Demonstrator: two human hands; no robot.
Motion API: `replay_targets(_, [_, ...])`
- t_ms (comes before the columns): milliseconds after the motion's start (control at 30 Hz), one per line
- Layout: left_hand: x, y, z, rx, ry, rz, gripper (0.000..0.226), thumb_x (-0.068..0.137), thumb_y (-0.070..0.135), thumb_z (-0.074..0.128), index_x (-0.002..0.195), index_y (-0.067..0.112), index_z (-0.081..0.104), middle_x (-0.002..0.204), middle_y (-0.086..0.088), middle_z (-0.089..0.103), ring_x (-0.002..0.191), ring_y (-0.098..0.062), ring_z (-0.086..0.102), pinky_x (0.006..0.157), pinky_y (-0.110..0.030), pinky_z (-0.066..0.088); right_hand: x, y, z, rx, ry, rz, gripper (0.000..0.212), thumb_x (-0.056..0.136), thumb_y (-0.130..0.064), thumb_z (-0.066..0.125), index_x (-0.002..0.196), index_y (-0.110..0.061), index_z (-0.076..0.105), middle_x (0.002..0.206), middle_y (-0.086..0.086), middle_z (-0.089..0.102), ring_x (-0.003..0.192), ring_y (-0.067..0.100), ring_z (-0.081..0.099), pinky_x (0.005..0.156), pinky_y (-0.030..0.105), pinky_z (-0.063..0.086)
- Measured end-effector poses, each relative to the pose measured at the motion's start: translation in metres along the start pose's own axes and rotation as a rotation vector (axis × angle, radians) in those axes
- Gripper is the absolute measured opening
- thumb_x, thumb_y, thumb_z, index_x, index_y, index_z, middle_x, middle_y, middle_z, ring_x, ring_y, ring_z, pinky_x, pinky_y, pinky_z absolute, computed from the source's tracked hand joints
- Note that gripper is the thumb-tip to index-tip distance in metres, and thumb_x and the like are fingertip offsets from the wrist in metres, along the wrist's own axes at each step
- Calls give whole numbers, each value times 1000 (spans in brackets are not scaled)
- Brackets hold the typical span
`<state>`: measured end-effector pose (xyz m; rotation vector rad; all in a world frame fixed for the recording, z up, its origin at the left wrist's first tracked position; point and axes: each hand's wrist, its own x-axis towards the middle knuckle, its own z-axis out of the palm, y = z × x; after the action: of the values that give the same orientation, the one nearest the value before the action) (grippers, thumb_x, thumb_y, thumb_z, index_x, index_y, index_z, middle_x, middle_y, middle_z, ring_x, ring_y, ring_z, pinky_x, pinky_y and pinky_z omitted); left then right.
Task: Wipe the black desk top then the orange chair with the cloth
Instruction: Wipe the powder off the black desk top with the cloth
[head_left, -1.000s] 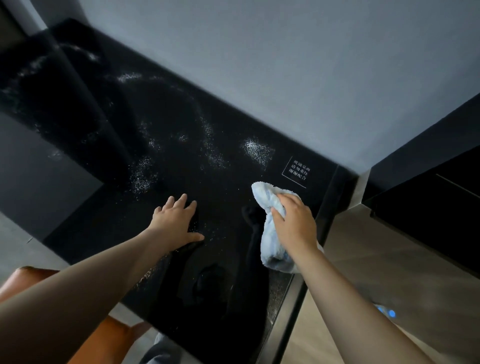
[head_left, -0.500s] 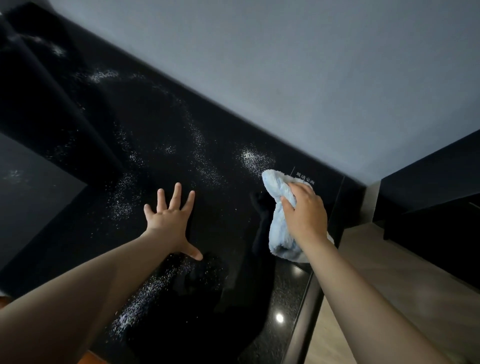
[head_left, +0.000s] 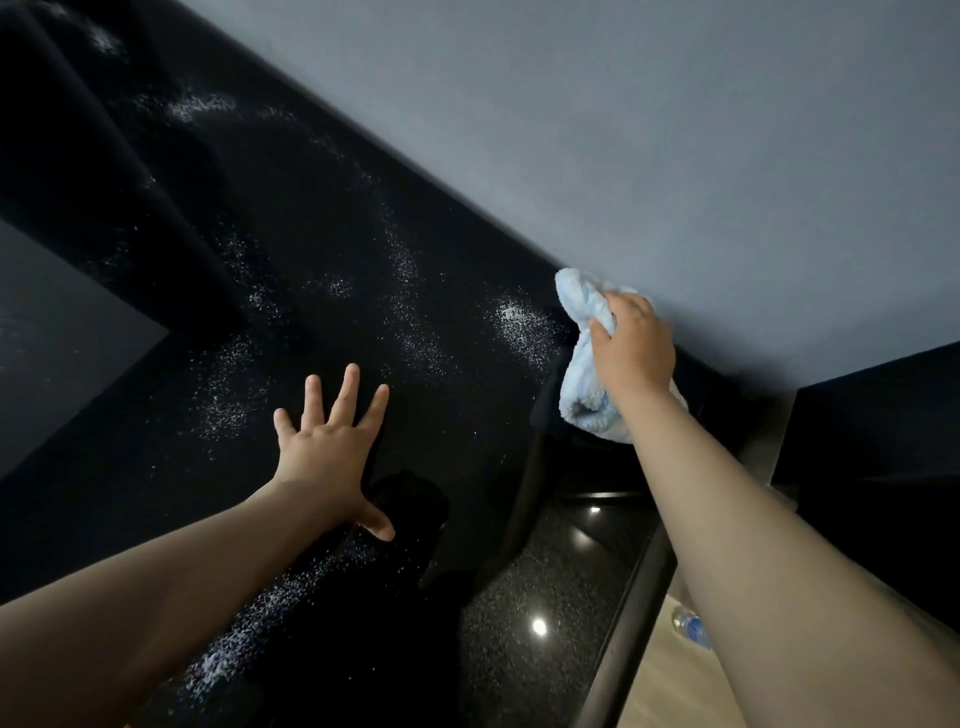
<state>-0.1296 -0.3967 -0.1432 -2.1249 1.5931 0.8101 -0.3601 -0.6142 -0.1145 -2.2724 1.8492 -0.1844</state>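
The wall (head_left: 675, 156) is filling the upper right of the view, grey and bare. The desk (head_left: 322, 249) is running along its foot, black and glossy, and is reflecting lights near its front right corner. White dust (head_left: 514, 318) is lying across it in patches and trails, from the far left end to a dense patch just beside the cloth, with another band showing under the left forearm. The chair is not showing, so that part is judged not yet begun, and the desk wipe is judged to be at an early stage.

The left hand (head_left: 324, 452) is lying flat on the desk, fingers straight and spread, grasping nothing. It appears to be bracing.

The right hand (head_left: 631, 348) is clenching the cloth (head_left: 584, 410), a pale blue bunched towel, at the desk's back edge against the wall, near the right end. Whether the cloth is pressing on the surface cannot be confirmed.

The step is calling for a flatter, wider cloth face, firm downward pressure and overlapping passes leftward from this corner, gathering the dust rather than scattering it. The bracing hand is sitting among the grains and is needing to be moved clear ahead of the cloth.

A bottle (head_left: 688, 626) is lying on the floor (head_left: 670, 691) beyond the right edge, so sweeping dust off that side is looking inadvisable.
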Motion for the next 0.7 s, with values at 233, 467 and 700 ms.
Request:
replay_targets(233, [0, 2, -2, -20, -17, -8, 160, 34, 75, 79, 145, 30, -29, 147, -4, -44, 139, -44, -26, 111, -66, 8, 27, 1, 10, -48, -14, -21, 40, 95, -24, 53, 133, -9, 53, 139, 9, 50, 132, 30, 38, 111, 36, 28])
replay_targets(467, [-2, 2, -1, -29, 3, -9, 161, 32, 74, 79, 145, 31, -28, 148, -4, -43, 139, -44, -26, 110, -66, 8, 38, 0, 12, -109, -131, -49, 40, 96, -27, 52, 132, -12, 54, 135, 9, 56, 128, 31, 44, 110, 37, 31])
replay_targets(700, [-1, 2, 0, -48, -7, -8, 161, 32, 73, 80, 144, 33, -29, 146, -2, -45, 139, -43, -28, 110, -67, 6, 28, -1, 13, -134, -144, -62, 38, 95, -28, 54, 130, -13, 56, 134, 9, 56, 127, 31, 45, 108, 37, 33])
